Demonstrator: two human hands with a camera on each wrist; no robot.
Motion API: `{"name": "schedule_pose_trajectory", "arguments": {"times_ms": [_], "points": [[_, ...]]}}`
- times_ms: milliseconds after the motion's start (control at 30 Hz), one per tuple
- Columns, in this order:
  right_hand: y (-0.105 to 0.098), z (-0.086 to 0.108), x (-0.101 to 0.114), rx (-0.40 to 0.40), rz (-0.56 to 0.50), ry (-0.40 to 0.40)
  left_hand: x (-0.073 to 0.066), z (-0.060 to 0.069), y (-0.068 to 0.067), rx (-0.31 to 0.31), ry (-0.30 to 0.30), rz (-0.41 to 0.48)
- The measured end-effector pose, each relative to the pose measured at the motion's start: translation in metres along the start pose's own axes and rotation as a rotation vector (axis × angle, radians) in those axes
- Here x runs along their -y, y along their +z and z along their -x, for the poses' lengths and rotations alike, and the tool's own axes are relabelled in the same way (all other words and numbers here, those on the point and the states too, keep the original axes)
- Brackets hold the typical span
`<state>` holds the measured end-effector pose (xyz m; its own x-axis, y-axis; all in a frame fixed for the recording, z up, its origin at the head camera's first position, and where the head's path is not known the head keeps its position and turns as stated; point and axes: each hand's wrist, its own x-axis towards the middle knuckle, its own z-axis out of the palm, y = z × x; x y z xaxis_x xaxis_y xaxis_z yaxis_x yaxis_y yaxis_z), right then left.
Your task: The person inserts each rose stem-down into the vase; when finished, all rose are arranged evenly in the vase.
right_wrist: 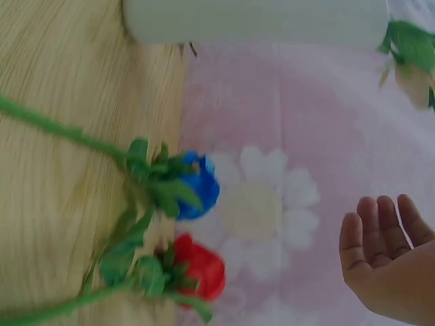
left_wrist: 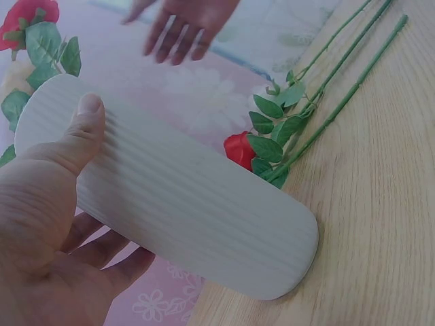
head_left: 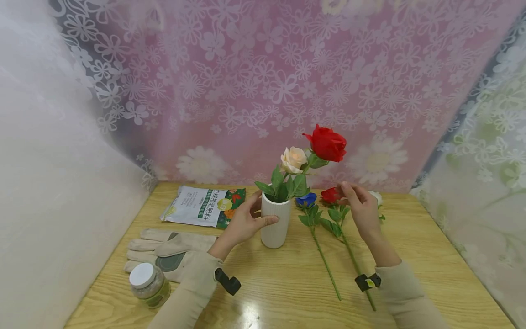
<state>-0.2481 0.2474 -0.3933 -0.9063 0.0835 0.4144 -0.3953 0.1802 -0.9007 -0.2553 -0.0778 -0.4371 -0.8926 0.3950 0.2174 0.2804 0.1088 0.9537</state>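
My left hand [head_left: 243, 222] grips a white ribbed vase [head_left: 274, 230], which stands on the table; in the left wrist view the thumb lies along the side of the vase [left_wrist: 183, 190]. From its mouth rise a large red rose [head_left: 327, 144] and a cream rose [head_left: 293, 160] with green leaves. My right hand [head_left: 359, 210] is raised to the right of the vase and holds nothing; its fingers [right_wrist: 372, 231] are loosely bent in the right wrist view. Below it lie a blue rose [right_wrist: 197, 187] and a second red rose [right_wrist: 199, 269]. A white rose [head_left: 376, 197] is partly hidden behind the right hand.
At the back left lies a printed bag [head_left: 197, 205]. Nearer are pale work gloves [head_left: 154, 249] and a jar with a white lid [head_left: 149, 285]. A pink floral cloth [head_left: 246, 91] hangs behind the wooden table [head_left: 296, 301]. Long stems [head_left: 326, 262] stretch toward the front edge.
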Motion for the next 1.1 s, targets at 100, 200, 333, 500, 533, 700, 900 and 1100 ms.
{"name": "schedule_pose_trajectory", "arguments": {"times_ms": [100,200,333,500,533,700,900,1100], "points": [[-0.022,0.0,-0.009,0.009,0.061,0.086,0.0,0.0,0.0,0.0,-0.005,0.001],[-0.043,0.002,-0.02,0.003,0.099,0.169,0.0,0.0,0.0,-0.002,-0.006,0.004],[-0.065,0.006,-0.036,-0.035,0.115,0.231,0.0,-0.001,0.0,-0.005,-0.012,0.004],[-0.088,0.013,-0.054,-0.075,0.106,0.232,0.0,-0.001,0.0,-0.001,0.0,0.0],[-0.093,0.014,-0.057,-0.082,0.101,0.234,0.0,-0.001,0.0,0.0,0.002,-0.001],[-0.111,0.02,-0.073,-0.111,0.181,0.266,0.0,-0.001,0.0,-0.002,-0.001,-0.005],[-0.123,0.026,-0.084,-0.092,0.286,0.276,-0.001,0.0,0.0,-0.004,-0.003,-0.005],[-0.134,0.036,-0.092,-0.029,0.332,0.322,-0.001,-0.001,0.001,-0.012,-0.01,-0.01]]}}
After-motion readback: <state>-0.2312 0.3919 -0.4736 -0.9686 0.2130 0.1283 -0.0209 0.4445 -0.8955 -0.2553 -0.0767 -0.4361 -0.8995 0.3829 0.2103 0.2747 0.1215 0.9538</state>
